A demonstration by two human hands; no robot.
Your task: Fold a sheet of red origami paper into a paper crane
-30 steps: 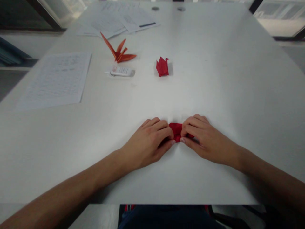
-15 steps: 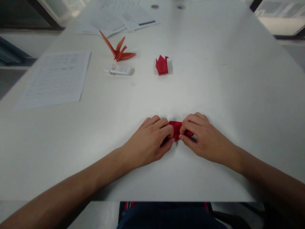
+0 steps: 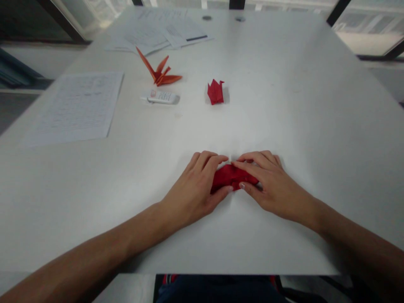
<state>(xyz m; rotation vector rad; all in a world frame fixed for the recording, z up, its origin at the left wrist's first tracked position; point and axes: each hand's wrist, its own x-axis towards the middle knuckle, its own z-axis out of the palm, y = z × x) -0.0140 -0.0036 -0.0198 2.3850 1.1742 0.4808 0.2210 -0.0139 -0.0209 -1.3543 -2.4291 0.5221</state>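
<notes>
A folded piece of red paper (image 3: 227, 176) lies near the front of the white table, between my two hands. My left hand (image 3: 202, 181) holds its left end, the thumb along the near edge and the index finger past the far edge. On the other end, my right hand (image 3: 268, 179) has its thumb at the near edge and its index finger across the top. Both hands are curved around the paper, and its outer ends are partly hidden under them. Beyond them stands a small red paper crane (image 3: 216, 92).
An orange paper crane (image 3: 160, 75) stands farther back on the left, with a white tube (image 3: 162, 97) in front of it. A printed sheet (image 3: 75, 107) lies at the left, and several papers (image 3: 158, 31) overlap at the far end of the white table (image 3: 299, 126).
My fingers have loosened and stretched out from a tighter pinch, and more of the red paper shows between them. The view has tilted up slightly.
</notes>
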